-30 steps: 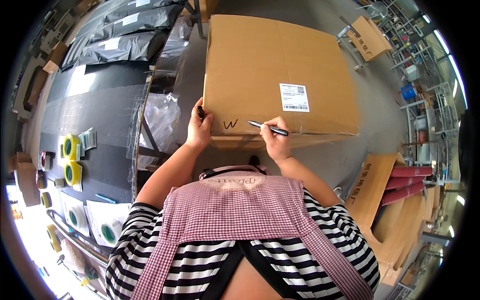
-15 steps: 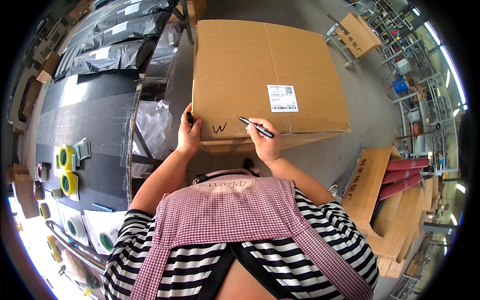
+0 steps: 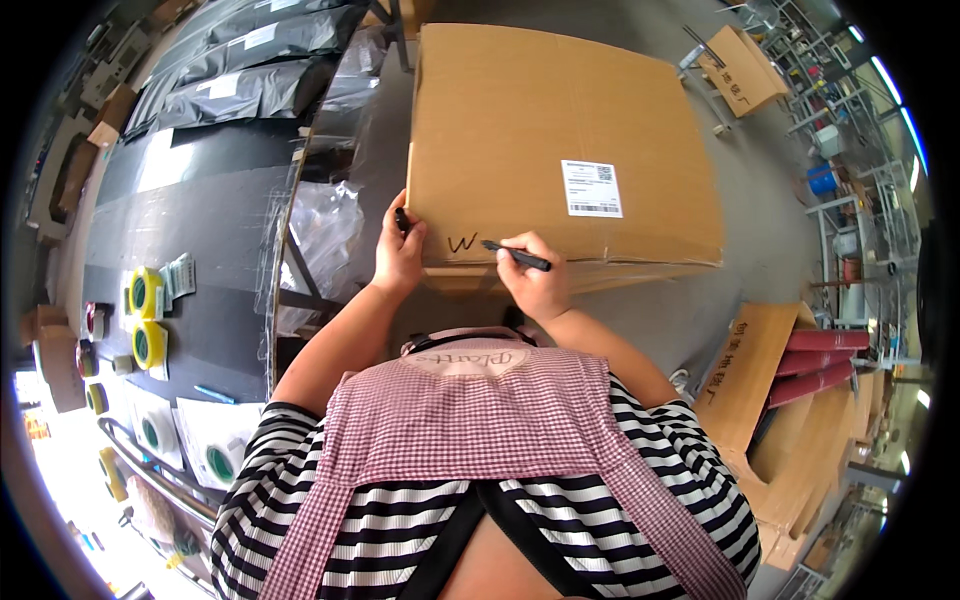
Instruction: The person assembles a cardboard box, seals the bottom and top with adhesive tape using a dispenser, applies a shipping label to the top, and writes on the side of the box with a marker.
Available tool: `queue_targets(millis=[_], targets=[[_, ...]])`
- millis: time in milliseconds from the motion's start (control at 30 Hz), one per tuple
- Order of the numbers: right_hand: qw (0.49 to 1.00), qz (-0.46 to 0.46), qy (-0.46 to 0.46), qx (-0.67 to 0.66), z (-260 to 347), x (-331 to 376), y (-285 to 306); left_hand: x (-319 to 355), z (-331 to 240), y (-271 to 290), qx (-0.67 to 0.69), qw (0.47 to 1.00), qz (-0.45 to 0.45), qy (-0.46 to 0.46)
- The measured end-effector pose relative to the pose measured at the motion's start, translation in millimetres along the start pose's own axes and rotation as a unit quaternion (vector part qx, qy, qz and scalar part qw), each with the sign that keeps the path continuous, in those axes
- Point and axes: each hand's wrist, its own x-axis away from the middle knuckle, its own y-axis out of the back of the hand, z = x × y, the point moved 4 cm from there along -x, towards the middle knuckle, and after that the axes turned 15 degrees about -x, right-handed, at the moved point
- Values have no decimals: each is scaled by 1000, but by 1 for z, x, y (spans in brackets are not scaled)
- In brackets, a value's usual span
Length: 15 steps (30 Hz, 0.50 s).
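A large brown cardboard box stands in front of me, with a white printed label on its top. My right hand is closed around a black marker pen. Its tip is at the box top near the front edge, just right of a black handwritten mark. At the box's near left corner, my left hand grips a small black marker cap and rests against the box's edge.
On the left, a black-topped table holds wrapped black packages and yellow tape rolls. Clear plastic film hangs between table and box. An open carton with dark red rolls stands at right; metal shelving lies beyond.
The marker tip has come down to the box top beside the handwritten mark, the pen now lying flatter. The whole view has shifted, so the box sits farther right and higher.
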Motion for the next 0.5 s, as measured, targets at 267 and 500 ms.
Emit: queue_targets(millis=[267,500], targets=[[1000,19,-5,21,-6,2,2,7,7,7,14,999,2,30],[999,-43,-16,5,-17,-2,25,0,-1,-2,40,999,15,12]])
